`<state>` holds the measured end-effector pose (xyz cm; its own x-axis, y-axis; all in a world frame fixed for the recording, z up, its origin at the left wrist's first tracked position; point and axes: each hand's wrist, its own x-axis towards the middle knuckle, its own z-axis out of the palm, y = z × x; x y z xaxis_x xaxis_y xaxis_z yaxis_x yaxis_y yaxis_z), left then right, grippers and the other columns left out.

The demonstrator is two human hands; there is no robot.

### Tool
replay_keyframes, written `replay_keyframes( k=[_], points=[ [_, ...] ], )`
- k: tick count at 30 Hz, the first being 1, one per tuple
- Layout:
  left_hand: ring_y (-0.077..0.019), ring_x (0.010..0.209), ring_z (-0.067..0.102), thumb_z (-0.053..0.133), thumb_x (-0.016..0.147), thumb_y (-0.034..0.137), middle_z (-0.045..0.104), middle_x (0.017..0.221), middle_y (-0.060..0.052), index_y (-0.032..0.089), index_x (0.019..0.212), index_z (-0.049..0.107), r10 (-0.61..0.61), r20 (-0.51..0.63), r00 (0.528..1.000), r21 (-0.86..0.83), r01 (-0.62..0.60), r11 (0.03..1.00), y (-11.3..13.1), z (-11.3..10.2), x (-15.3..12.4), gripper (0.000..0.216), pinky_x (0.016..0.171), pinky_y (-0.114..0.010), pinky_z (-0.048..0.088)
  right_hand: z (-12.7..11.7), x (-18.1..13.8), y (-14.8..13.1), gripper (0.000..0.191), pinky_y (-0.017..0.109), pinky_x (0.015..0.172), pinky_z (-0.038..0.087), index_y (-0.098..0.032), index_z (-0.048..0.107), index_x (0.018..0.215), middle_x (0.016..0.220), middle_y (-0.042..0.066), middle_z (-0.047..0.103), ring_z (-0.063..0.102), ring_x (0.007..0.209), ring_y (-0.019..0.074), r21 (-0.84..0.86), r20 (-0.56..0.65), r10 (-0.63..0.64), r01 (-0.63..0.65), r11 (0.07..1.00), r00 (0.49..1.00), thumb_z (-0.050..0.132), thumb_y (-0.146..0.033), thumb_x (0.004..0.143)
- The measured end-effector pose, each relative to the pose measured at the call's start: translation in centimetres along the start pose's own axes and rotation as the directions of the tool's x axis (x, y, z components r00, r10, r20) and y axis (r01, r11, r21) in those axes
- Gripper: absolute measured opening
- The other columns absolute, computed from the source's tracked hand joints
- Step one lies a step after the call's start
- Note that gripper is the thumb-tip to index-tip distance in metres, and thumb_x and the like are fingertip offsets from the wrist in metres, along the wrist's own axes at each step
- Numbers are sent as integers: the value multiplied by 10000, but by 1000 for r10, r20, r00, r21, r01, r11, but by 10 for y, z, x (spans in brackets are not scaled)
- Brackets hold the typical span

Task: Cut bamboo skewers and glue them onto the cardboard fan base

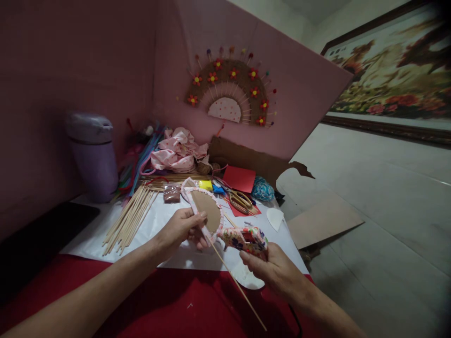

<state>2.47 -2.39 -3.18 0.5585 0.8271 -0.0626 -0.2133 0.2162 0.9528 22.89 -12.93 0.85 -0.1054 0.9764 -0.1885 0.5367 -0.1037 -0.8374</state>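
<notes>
My left hand (183, 230) is closed on a half-round brown cardboard piece (207, 210) edged with pink fabric trim, held above the table. A thin wooden stick (236, 281) runs from that piece down toward the red cloth. My right hand (278, 272) grips a glue gun (243, 237) covered in a floral pattern, its nozzle pointing left at the lower edge of the cardboard piece, close to where the stick meets it.
A bundle of wooden sticks (130, 216), scissors (241, 201), red paper (239, 178), pink fabric (178, 152) and pipe cleaners (141, 159) lie on white paper (158, 220). A purple lidded container (93, 155) stands at left. A finished fan decoration (230, 91) hangs on the pink board.
</notes>
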Motion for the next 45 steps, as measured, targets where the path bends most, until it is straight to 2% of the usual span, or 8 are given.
replay_keyframes(
  k=[14,19,22,27,34,37,41,45],
  points=[
    [-176,468,616,586,743,452,645,564,-85,107,754,547,-22,2,1000,-22,22,1000,-4,-2,2,348,455,-266,475,1,2,11,391,202,400,214,-153,509,682,525,-62,331,267,454,64,110,-153,-37,55,992,987,536,-523,803],
    [-172,456,610,606,715,467,644,553,-93,104,740,551,-57,-19,998,-18,57,998,0,-1,3,367,453,-261,468,-7,-1,14,397,203,396,294,-139,574,753,515,-50,384,353,437,80,51,-387,-123,155,987,914,536,-532,794],
    [-170,466,613,585,738,455,648,567,-93,103,775,551,-48,-12,999,-7,48,999,0,-1,2,356,458,-260,471,-20,-3,25,398,223,438,360,-130,604,754,541,-23,450,407,474,102,-58,-445,-128,114,992,886,529,-519,800],
    [-166,467,612,582,742,446,647,568,-90,111,761,538,-56,-28,998,0,56,998,1,-1,1,338,456,-253,464,-37,-20,48,297,296,627,456,-164,645,882,753,50,618,540,685,195,-252,-320,-209,130,959,924,564,-435,790],
    [-161,457,605,592,734,442,643,546,-88,129,713,503,-77,-42,996,-7,76,997,3,0,1,326,452,-247,459,-35,-42,67,254,235,561,393,-179,600,791,676,4,578,503,603,152,-427,-64,-191,146,892,979,456,-378,859],
    [-164,455,604,607,719,447,648,556,-92,123,728,514,-77,-42,996,-9,76,997,2,-1,2,337,447,-250,459,-42,-31,82,274,238,571,389,-185,578,837,683,11,589,514,601,161,-534,-175,-190,69,843,966,433,-416,862],
    [-164,462,607,603,722,449,652,569,-95,113,742,527,-61,-31,998,-5,61,998,0,-1,2,345,447,-249,462,-61,-11,105,319,249,565,394,-177,568,844,681,39,607,543,612,185,-552,-472,-184,-126,824,862,410,-454,861],
    [-159,452,601,609,715,453,648,564,-87,120,726,521,-61,-34,998,-2,61,998,2,-1,2,345,442,-246,459,-70,-9,112,350,248,566,398,-168,604,881,726,51,637,558,635,188,-552,-528,-198,-156,819,826,436,-473,844]
  ],
)
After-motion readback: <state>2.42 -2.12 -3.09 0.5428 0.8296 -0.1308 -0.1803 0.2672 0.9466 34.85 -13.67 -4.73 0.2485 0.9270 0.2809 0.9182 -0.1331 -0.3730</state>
